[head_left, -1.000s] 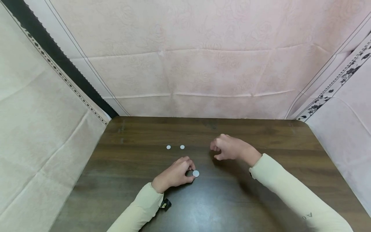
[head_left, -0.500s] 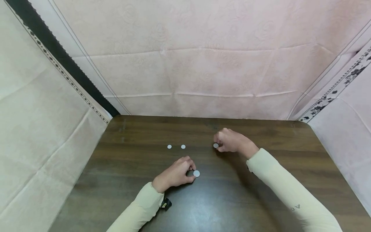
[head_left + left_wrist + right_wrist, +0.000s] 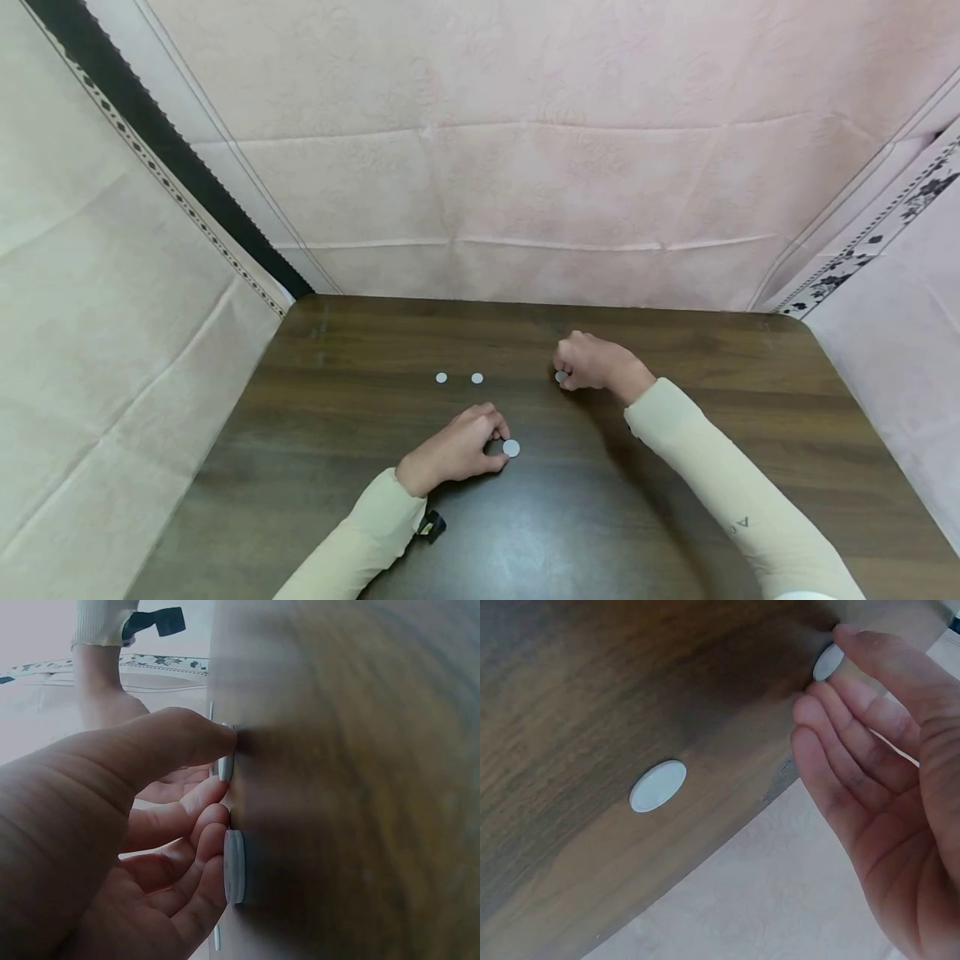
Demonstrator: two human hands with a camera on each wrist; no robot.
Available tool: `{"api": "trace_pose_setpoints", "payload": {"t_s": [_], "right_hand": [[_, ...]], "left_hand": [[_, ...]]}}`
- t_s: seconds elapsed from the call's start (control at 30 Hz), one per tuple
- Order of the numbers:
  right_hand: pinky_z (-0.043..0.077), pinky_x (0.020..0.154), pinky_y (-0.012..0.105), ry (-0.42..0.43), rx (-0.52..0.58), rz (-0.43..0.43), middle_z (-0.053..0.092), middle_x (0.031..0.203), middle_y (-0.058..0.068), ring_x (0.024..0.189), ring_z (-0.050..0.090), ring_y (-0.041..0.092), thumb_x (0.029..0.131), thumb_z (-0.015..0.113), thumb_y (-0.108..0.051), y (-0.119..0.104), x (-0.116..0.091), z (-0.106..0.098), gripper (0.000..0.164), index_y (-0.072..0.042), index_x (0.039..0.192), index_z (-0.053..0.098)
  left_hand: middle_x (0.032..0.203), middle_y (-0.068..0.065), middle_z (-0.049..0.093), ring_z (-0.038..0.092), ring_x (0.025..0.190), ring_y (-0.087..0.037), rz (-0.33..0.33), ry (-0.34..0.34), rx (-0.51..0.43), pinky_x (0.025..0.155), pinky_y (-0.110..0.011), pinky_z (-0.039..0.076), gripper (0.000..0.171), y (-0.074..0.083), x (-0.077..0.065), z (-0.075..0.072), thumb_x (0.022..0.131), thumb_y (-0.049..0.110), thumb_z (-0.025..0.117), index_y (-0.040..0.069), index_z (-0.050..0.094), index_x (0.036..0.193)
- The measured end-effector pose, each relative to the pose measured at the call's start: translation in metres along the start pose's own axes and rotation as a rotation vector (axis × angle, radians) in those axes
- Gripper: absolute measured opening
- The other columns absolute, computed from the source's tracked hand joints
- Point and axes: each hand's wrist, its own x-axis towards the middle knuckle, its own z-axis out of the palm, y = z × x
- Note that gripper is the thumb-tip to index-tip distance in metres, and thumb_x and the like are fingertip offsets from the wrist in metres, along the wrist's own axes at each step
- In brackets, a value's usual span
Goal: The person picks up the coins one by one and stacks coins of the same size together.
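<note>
My left hand (image 3: 456, 444) pinches a white round disc (image 3: 512, 448) between thumb and fingers at the near middle of the table. In the left wrist view that disc (image 3: 226, 766) stands out edge-on at the thumb tip, close over the wood. My right hand (image 3: 592, 364), farther back and to the right, pinches another white disc (image 3: 562, 377) by its edges. The right wrist view shows this disc (image 3: 829, 662) between thumb and fingertips, right at the tabletop. Left of it, two more white discs, one at left (image 3: 441, 377) and one at right (image 3: 477, 378), lie flat in a row.
The brown wooden table (image 3: 337, 400) has rounded far corners. Pale patterned cloth (image 3: 525, 183) hangs behind it and at both sides. A small black device (image 3: 431, 527) is strapped at my left wrist.
My right hand has shifted slightly away from me, and a white disc now shows between its fingers. The left hand stays with its disc; the view has drifted a little.
</note>
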Motion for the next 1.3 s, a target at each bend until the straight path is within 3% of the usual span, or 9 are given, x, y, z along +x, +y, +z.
{"api": "trace_pose_setpoints", "payload": {"t_s": [0.2,0.4,0.53,0.7,1.03,1.3], "right_hand": [[0.024,0.052,0.022,-0.023,0.044,0.009,0.027,0.053,-0.010,0.052,0.024,0.006,0.092,0.075,-0.004,0.004,0.003,-0.001,0.054,-0.020,0.056,0.038],[0.018,0.050,0.022,0.002,-0.010,-0.012,0.017,0.052,-0.012,0.050,0.016,0.005,0.082,0.068,-0.005,0.004,0.011,0.004,0.052,-0.023,0.051,0.030],[0.017,0.050,0.023,0.007,-0.034,0.002,0.017,0.053,-0.013,0.051,0.015,0.005,0.080,0.070,-0.008,0.003,0.011,0.007,0.049,-0.022,0.052,0.033],[0.019,0.051,0.024,0.007,-0.034,0.000,0.021,0.053,-0.013,0.051,0.018,0.005,0.081,0.074,-0.010,-0.001,0.006,0.005,0.045,-0.020,0.056,0.038],[0.016,0.053,0.024,0.017,-0.041,-0.056,0.015,0.055,-0.013,0.053,0.013,0.006,0.079,0.071,-0.009,-0.012,-0.008,-0.004,0.044,-0.021,0.058,0.034],[0.023,0.051,0.023,-0.009,-0.014,-0.091,0.025,0.059,-0.010,0.052,0.021,0.005,0.083,0.076,-0.012,-0.024,-0.021,-0.001,0.041,-0.020,0.063,0.041]], "left_hand": [[0.098,0.000,0.060,0.050,0.088,-0.010,0.000,-0.018,-0.005,0.080,-0.023,0.048,0.016,0.000,0.001,0.000,0.092,0.017,0.079,0.009,0.071,0.103],[0.098,0.002,0.058,0.050,0.089,-0.010,-0.027,-0.022,0.002,0.081,-0.023,0.048,0.017,0.000,0.000,-0.003,0.093,0.019,0.079,0.009,0.071,0.104],[0.099,0.002,0.059,0.050,0.089,-0.010,-0.022,-0.027,0.003,0.081,-0.024,0.049,0.018,0.001,0.000,-0.002,0.093,0.020,0.079,0.008,0.071,0.105],[0.098,0.001,0.059,0.050,0.089,-0.010,-0.016,-0.024,0.004,0.081,-0.023,0.049,0.018,0.002,0.001,-0.002,0.093,0.020,0.079,0.008,0.071,0.104],[0.098,0.001,0.059,0.052,0.089,-0.011,-0.018,-0.021,0.005,0.082,-0.024,0.050,0.019,0.003,0.001,-0.002,0.092,0.019,0.079,0.007,0.071,0.104],[0.099,-0.001,0.060,0.052,0.089,-0.011,-0.018,-0.016,0.007,0.082,-0.025,0.050,0.019,0.003,0.001,-0.001,0.092,0.020,0.080,0.007,0.071,0.104]]}}
